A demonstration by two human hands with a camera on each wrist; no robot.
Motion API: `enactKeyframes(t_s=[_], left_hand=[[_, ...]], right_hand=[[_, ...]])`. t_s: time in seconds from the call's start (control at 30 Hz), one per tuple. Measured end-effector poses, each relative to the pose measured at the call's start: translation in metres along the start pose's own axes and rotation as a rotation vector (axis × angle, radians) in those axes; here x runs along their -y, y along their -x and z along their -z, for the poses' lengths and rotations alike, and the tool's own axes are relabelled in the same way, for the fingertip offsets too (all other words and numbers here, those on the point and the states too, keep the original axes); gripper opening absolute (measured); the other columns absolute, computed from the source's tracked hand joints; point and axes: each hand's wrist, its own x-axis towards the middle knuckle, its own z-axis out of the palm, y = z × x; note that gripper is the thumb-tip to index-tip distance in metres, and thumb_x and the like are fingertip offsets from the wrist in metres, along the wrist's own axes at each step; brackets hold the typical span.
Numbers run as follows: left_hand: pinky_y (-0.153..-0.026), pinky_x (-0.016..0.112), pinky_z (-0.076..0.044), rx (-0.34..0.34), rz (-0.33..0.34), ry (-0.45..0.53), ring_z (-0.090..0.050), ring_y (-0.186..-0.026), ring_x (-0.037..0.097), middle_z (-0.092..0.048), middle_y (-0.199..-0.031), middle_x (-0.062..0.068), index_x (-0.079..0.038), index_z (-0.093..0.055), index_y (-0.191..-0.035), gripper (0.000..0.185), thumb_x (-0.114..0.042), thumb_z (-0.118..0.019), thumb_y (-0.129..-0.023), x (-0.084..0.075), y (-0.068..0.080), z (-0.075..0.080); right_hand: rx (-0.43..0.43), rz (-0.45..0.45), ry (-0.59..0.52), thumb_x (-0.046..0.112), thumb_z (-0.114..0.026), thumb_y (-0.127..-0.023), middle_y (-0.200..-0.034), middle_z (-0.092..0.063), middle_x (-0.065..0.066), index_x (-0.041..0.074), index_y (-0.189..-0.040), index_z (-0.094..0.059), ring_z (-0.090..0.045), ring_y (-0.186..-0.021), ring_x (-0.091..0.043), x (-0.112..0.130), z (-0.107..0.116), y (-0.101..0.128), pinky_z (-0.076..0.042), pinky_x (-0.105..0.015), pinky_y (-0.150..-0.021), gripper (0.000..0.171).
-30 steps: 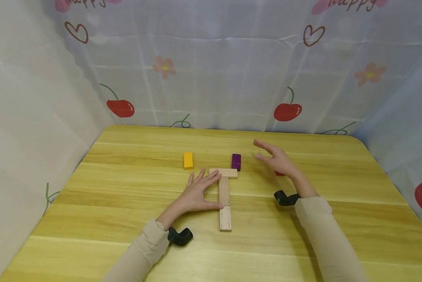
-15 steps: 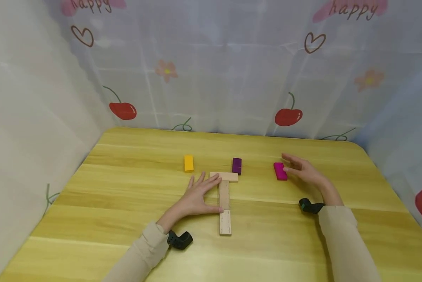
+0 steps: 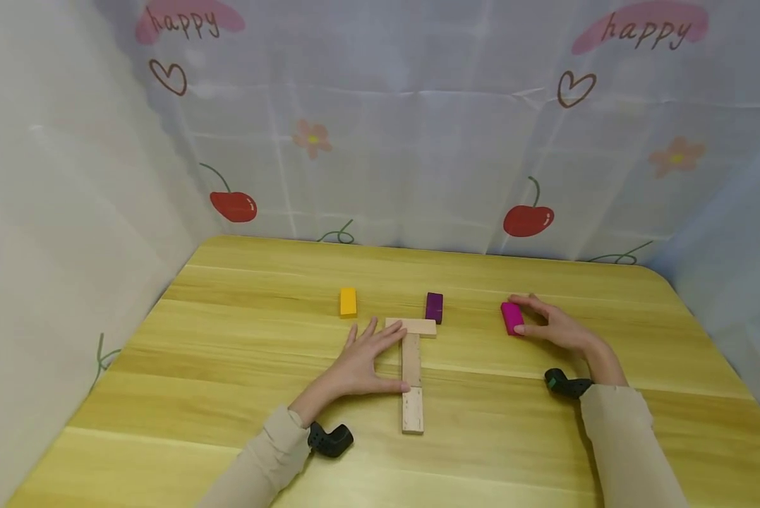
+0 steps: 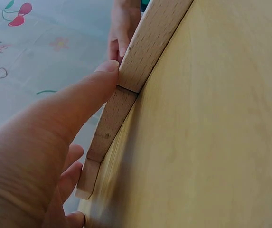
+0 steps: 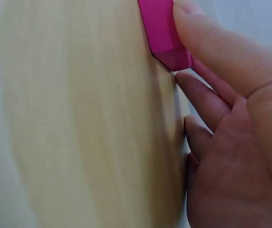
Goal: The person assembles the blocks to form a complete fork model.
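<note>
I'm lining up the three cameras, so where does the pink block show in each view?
Head: the pink block lies on the table, right of centre, with the right hand gripping it.
Left wrist: not in it; only plain wooden blocks and the left hand show.
Right wrist: top centre, the thumb on its near end.
Shared landmark: the yellow wooden table.
</note>
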Motion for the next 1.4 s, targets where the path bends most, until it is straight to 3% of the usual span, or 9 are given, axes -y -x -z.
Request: enactKeyframes(t_s=[0.43,1.1,1.4], left_hand=[[-0.102,0.054,0.01,0.003,-0.002,0.002,-0.003,-0.134,0.033,-0.018,-0.146,-0.009,-0.022,-0.028,-0.141,0.093,-0.069,-0.058,-0.066,-0.001,-0.001,0.001],[-0.102,0.053,0.01,-0.008,0.004,0.012,-0.003,-0.134,0.032,-0.019,-0.146,-0.01,-0.023,-0.028,-0.141,0.092,-0.069,-0.058,-0.066,0.0,0.004,0.001],[-0.102,0.054,0.01,0.002,0.004,0.004,-0.004,-0.134,0.033,-0.017,-0.146,-0.01,-0.023,-0.028,-0.141,0.093,-0.07,-0.057,-0.066,0.001,0.002,-0.001]], right_hand=[[-0.07,0.031,-0.058,0.031,-0.06,-0.084,-0.146,-0.001,-0.021,0.01,-0.138,-0.032,0.007,-0.133,-0.035,-0.003,-0.009,0.003,-0.006,-0.062,-0.099,0.065],[-0.066,0.018,-0.035,0.032,-0.064,-0.082,-0.147,0.003,-0.02,0.012,-0.14,-0.029,0.005,-0.133,-0.036,-0.001,-0.012,0.002,-0.008,-0.063,-0.097,0.07],[-0.069,-0.006,-0.077,0.031,-0.065,-0.081,-0.147,0.005,-0.018,0.014,-0.138,-0.033,0.005,-0.133,-0.037,0.0,-0.013,0.006,-0.007,-0.064,-0.097,0.068]])
